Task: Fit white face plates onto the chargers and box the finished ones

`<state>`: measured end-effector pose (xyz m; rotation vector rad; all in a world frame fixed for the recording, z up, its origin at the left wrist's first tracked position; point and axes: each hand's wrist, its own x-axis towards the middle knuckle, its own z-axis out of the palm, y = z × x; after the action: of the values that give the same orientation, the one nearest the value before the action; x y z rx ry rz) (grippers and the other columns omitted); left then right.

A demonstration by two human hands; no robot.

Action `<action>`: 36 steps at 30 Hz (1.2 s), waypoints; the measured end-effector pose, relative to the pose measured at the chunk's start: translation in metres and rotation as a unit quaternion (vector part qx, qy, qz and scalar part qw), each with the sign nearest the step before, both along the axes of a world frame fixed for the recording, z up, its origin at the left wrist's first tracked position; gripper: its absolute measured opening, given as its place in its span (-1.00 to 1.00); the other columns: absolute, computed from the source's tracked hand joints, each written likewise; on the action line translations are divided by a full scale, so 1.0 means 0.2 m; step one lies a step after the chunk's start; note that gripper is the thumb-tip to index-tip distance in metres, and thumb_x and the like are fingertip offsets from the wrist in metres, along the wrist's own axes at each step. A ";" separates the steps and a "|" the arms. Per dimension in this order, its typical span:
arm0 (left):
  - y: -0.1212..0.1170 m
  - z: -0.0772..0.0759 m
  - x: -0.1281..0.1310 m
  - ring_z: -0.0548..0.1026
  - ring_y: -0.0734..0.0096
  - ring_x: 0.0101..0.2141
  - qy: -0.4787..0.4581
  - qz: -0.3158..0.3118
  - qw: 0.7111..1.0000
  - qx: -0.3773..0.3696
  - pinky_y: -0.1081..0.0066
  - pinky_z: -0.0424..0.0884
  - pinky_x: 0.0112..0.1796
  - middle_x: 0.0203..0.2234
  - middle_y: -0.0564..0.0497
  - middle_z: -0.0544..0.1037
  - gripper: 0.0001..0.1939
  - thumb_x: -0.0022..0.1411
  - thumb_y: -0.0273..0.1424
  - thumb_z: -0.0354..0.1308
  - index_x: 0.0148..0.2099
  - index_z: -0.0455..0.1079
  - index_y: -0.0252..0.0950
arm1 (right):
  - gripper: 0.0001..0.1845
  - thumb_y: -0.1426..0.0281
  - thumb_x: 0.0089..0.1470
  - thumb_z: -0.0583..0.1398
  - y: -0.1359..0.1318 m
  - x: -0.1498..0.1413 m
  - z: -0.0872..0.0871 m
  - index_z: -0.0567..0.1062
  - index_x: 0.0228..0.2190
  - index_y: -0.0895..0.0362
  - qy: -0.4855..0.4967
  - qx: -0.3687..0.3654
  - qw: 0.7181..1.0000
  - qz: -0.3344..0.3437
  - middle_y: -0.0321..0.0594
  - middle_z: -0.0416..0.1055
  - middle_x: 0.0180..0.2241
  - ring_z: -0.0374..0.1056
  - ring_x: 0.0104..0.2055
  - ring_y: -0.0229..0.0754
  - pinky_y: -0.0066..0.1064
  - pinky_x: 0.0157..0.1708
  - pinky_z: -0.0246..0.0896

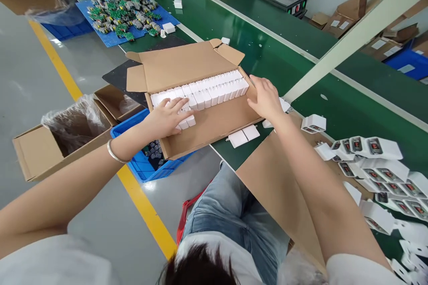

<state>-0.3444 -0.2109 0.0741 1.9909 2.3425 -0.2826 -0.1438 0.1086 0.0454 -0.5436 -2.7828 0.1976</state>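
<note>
An open cardboard box (217, 125) sits tilted across the bench edge, its lid folded back. Rows of white charger housings (214, 93) fill its far side, with a few more at the near left. My left hand (167, 119) lies over the left-hand housings, fingers spread and touching them; the thumb side is partly hidden. At the box's right end, my right hand (266, 98) grips the wall, thumb on the inner side and fingers along the rim. Two white chargers (243, 136) lie on the bench just outside the near wall.
Stacked white housings (384, 169) crowd the bench at right. Circuit boards (123, 11) are heaped on a blue sheet at far left. Below the box stands a blue crate (147, 173), beside a carton lined with plastic (78, 120). A pale slanted post (354, 35) rises at right.
</note>
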 end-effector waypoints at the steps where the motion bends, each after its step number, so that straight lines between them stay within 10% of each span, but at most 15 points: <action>1: -0.01 0.01 0.00 0.01 -0.21 0.43 0.004 0.001 1.000 -0.010 -0.15 0.02 0.31 0.49 -0.22 0.02 -0.05 0.14 -0.30 0.33 0.50 0.04 -0.10 | -0.19 0.42 0.17 0.17 -0.02 0.06 0.02 0.06 0.39 0.17 0.014 -0.001 1.000 -0.002 0.06 0.16 0.37 0.03 0.42 0.28 0.24 0.33 0.06; 7: -0.05 0.10 0.04 -0.13 -0.35 0.45 0.060 0.087 0.994 -0.008 -0.17 -0.08 0.31 0.50 -0.33 -0.13 0.15 0.10 0.01 0.34 0.55 -0.16 -0.21 | -0.32 0.36 0.22 0.15 -0.21 0.48 0.10 0.16 0.33 0.10 0.085 -0.011 0.996 -0.010 0.08 0.23 0.30 0.11 0.38 0.24 0.21 0.29 0.10; 14: 0.00 0.09 0.16 -0.05 -0.37 0.44 0.109 0.099 0.989 0.017 -0.19 -0.04 0.31 0.49 -0.42 -0.08 0.04 0.20 -0.08 0.26 0.54 -0.14 -0.33 | -0.43 0.29 0.27 0.13 -0.50 0.95 0.08 0.23 0.28 0.01 0.117 -0.106 0.986 -0.047 0.00 0.30 0.25 0.20 0.32 0.15 0.11 0.27 0.18; 23: 0.27 0.14 0.71 0.10 -0.26 0.41 0.050 -0.072 0.983 0.160 -0.18 0.12 0.30 0.43 -0.36 0.12 -0.38 0.31 -0.35 0.17 0.38 0.24 -0.28 | -0.65 0.16 0.31 0.12 -0.78 1.69 -0.12 0.43 0.09 -0.09 0.047 -0.197 0.964 -0.174 -0.04 0.28 0.26 0.21 0.34 0.21 0.19 0.27 0.21; 29: 0.65 -0.08 1.29 0.23 -0.26 0.34 -0.089 -0.199 0.957 0.193 -0.14 0.27 0.23 0.32 -0.39 0.27 -0.55 0.31 -0.34 0.19 0.22 0.39 -0.34 | -0.64 0.13 0.34 0.11 -0.89 2.12 -0.16 0.45 0.07 -0.02 0.097 -0.160 0.925 -0.331 -0.03 0.33 0.20 0.32 0.24 0.16 0.06 0.16 0.34; 36: 1.16 -0.36 1.85 0.20 -0.31 0.35 -0.293 -0.284 0.901 0.144 -0.13 0.33 0.19 0.43 -0.44 0.00 0.04 0.20 -0.24 0.38 0.53 -0.15 -0.22 | -0.58 0.16 0.31 0.14 -0.96 2.35 -0.32 0.43 0.10 0.10 0.091 -0.067 0.883 -0.456 0.06 0.39 0.06 0.35 0.13 0.19 0.08 0.12 0.33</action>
<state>0.0260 0.0202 0.0013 2.4068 1.4716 0.6050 0.3257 -0.0839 -0.0190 -1.6763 -2.0553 0.2038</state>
